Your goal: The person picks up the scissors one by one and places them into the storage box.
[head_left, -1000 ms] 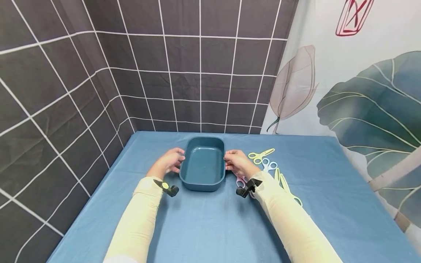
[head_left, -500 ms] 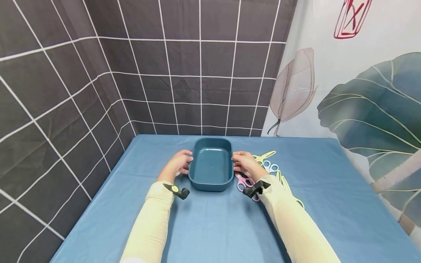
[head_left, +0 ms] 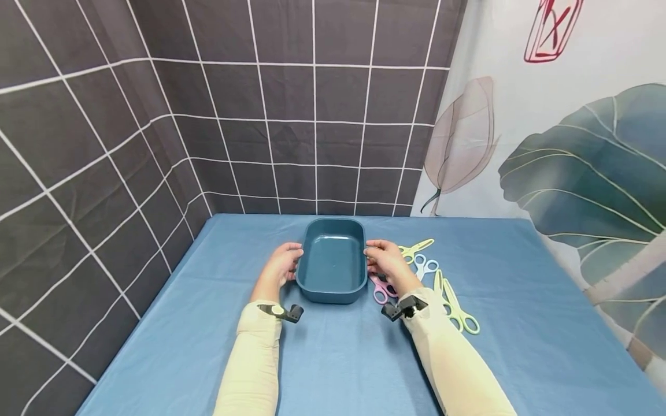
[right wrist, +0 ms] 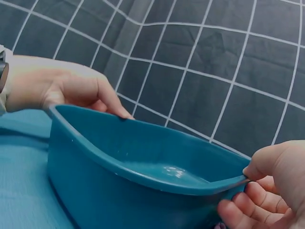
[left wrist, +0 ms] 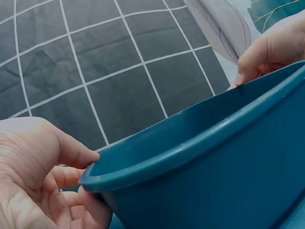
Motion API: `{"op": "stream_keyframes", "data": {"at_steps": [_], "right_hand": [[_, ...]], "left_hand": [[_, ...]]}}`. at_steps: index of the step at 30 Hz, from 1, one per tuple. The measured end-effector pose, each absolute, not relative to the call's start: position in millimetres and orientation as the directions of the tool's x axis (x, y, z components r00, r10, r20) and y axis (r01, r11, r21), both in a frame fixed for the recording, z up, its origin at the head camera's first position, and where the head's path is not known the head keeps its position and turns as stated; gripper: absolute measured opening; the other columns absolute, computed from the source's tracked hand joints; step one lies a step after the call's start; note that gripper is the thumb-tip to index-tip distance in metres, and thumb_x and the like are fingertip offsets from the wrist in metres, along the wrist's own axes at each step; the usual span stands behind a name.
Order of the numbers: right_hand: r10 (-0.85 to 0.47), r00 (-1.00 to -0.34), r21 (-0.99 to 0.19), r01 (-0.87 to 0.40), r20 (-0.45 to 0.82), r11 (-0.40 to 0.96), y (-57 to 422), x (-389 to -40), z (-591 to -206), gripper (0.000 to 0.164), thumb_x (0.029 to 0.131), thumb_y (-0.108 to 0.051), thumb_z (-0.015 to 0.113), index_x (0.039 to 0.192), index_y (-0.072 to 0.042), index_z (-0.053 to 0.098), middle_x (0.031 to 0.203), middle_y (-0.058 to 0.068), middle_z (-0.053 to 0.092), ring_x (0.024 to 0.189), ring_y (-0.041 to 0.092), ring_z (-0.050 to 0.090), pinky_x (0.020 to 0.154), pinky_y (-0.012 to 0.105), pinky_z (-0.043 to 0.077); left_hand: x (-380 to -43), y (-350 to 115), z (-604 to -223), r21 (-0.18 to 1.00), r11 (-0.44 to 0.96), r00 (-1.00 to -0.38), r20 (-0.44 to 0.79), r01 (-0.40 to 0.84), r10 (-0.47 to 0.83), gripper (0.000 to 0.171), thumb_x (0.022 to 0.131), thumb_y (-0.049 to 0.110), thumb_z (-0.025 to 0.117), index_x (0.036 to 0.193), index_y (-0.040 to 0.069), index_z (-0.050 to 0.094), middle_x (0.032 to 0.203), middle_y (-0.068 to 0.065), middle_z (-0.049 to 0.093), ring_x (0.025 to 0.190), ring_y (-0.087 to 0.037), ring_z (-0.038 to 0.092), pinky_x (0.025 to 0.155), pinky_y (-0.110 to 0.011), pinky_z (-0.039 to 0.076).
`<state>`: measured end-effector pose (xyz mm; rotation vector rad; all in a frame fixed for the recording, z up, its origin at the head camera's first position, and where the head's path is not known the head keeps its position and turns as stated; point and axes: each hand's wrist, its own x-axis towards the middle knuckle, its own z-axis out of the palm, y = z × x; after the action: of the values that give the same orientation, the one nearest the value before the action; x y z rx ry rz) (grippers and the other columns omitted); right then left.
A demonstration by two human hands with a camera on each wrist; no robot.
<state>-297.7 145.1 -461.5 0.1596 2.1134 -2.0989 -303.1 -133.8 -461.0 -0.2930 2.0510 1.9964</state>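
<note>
- Bin (head_left: pixel 333 266), teal, plastic and rectangular with rounded corners, is sitting upright around the middle of the far half of the table; I am not making out whether its base is touching the cloth.
- On my left wrist feed I am seeing the left hand (head_left: pixel 281 267) gripping the bin's left rim, its thumb pressing on the edge and its fingers curling beneath, outside the wall.
- The right hand (head_left: pixel 387 263) is gripping the right rim, and on its own wrist feed I am watching the thumb pinching the edge against the curled fingers.
- Right of the bin I am counting four scissors: pink scissors (head_left: pixel 382 286) are lying just beside the right wall, partly covered by the right hand; yellow scissors (head_left: pixel 414 251) are lying farthest back, partly behind that hand; light blue scissors (head_left: pixel 422 270) are lying just nearer; pale green scissors (head_left: pixel 454 306) are lying nearest and farthest right, beside the right arm.
- Both arms are wearing cream sleeves (head_left: pixel 255 358), with small black cameras (head_left: pixel 295 314) sitting at the wrists.
- Blue cloth (head_left: pixel 333 375) is covering the table; a dark grey gridded sheet (head_left: pixel 288 89) is hanging behind and left, and a white leaf-printed one (head_left: pixel 507 63) is hanging at right.
</note>
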Motion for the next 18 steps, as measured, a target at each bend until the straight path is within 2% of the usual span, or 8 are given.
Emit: {"op": "stream_keyframes", "data": {"at_steps": [6,11,14,18], "right_hand": [[-0.048,-0.989,-0.987,0.133,-0.138,0.087,157.3,-297.1,-454.3,0.047,0.096,-0.005,0.062,0.138,0.01,0.048,0.097,0.014,0.06,0.069,0.016,0.065,0.065,0.031,0.061],[-0.061,-0.993,-0.979,0.089,-0.102,0.181,185.9,-300.9,-446.5,0.046,0.098,-0.006,0.059,0.139,0.012,0.046,0.106,0.017,0.058,0.077,0.017,0.064,0.075,0.036,0.062],[-0.045,-0.996,-0.962,0.06,-0.075,0.266,207.8,-304.6,-444.6,0.046,0.099,-0.008,0.059,0.14,0.01,0.046,0.109,0.017,0.059,0.086,0.024,0.065,0.08,0.042,0.061],[-0.012,-1.0,-0.911,-0.008,0.003,0.412,235.4,-307.5,-445.6,0.049,0.099,-0.012,0.058,0.143,0.007,0.046,0.119,0.025,0.06,0.101,0.036,0.064,0.081,0.044,0.061]], "left_hand": [[-301.1,-135.2,-462.1,0.947,0.031,-0.947,-0.32,-0.32,0.024,0.033,0.104,0.013,0.053,0.136,0.004,0.052,0.093,-0.009,0.057,0.063,-0.012,0.054,0.048,-0.022,0.047],[-301.4,-137.0,-461.5,0.945,0.042,-0.945,-0.326,-0.325,0.026,0.032,0.103,0.013,0.055,0.134,0.005,0.054,0.091,-0.008,0.057,0.062,-0.012,0.053,0.047,-0.022,0.047],[-300.2,-137.0,-459.3,0.943,0.063,-0.944,-0.33,-0.328,0.025,0.031,0.103,0.013,0.055,0.133,0.005,0.054,0.09,-0.008,0.056,0.062,-0.012,0.052,0.047,-0.022,0.047],[-298.4,-135.9,-455.6,0.94,0.101,-0.944,-0.329,-0.325,0.018,0.029,0.104,0.014,0.055,0.131,0.006,0.054,0.089,-0.008,0.056,0.061,-0.013,0.052,0.048,-0.023,0.048]]}}
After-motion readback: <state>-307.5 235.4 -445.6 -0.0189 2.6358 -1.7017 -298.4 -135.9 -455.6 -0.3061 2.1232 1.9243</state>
